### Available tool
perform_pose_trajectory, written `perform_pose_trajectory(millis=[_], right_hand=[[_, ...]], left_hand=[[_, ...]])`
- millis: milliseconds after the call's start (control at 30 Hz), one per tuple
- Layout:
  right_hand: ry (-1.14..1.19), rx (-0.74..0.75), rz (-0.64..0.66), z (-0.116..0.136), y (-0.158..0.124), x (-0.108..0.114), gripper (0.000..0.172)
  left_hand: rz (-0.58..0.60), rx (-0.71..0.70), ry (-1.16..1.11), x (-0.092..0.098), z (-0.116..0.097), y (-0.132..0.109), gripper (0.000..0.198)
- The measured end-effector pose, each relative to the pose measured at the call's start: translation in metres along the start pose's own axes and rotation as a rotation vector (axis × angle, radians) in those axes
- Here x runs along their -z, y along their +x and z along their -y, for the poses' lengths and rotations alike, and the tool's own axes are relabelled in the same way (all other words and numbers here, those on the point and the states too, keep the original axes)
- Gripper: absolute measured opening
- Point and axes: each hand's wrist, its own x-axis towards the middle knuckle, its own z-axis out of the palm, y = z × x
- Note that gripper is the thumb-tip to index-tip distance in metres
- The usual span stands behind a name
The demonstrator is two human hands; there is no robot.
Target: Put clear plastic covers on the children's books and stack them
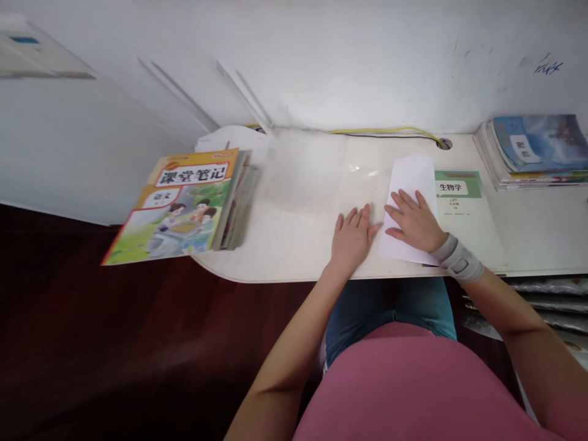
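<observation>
My left hand lies flat on the white desk, fingers spread, its thumb close to the edge of a white sheet or cover flap. A clear plastic film that catches the light appears to lie around those fingers; its outline is hard to make out. My right hand, with a grey band at the wrist, presses flat on the white sheet with fingers apart. That sheet overlaps the left side of a biology textbook with a green header. Neither hand grips anything.
On the left, a stack of books topped by a colourful notebook overhangs the desk edge. More books are piled at the back right. A yellow cable runs along the wall to a cable hole.
</observation>
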Motion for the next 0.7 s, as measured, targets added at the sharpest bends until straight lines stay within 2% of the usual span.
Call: perform_pose_trajectory(millis=[400,567,700], right_hand=[[0.055,-0.007,-0.017,0.016,0.008,-0.001,0.044],[0.160,0.011,-0.022,0.025,0.004,-0.003,0.048],[0.200,-0.023,-0.056,0.010,0.016,0.003,0.048]], left_hand=[[-0.026,0.045,-0.034,0.002,-0.002,-0.001,0.063],[0.016,0.010,-0.002,0.000,-0.002,-0.002,0.072],[0.062,-0.009,0.041,0.001,-0.002,-0.003,0.073]])
